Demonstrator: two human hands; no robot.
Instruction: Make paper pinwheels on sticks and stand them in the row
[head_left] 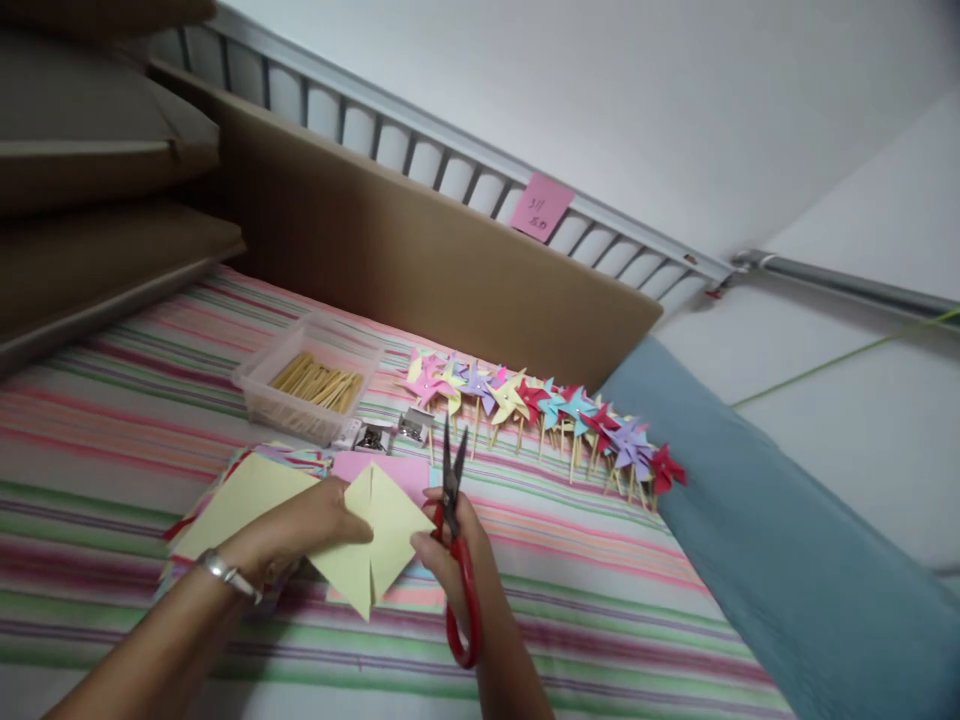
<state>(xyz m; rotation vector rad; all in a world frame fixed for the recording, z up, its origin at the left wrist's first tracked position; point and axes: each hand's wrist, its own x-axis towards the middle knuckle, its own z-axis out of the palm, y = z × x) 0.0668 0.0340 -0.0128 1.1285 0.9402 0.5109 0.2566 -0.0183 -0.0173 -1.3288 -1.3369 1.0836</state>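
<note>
Pinched in my left hand (326, 520) is a pale yellow paper square (394, 520), turned on its point. Slits run in from its top and bottom corners toward the middle. My right hand (457, 550) is closed around red-handled scissors (466, 590), whose dark blades point upward and stand slightly apart. The right fingertips meet or nearly meet the square's right corner; I cannot tell if they grip it. Under and beside my left hand lies a stack of coloured paper with a yellow sheet (247, 500) on top. Pink paper (412, 472) shows behind the held square.
A clear plastic box (289, 415) holds wooden sticks (316, 383). Small boxes of metal bits (373, 437) sit beside it. Finished paper pinwheels (577, 408) line the cardboard panel (420, 240). Cardboard boxes (105, 250) are stacked at left on the striped cloth (600, 600).
</note>
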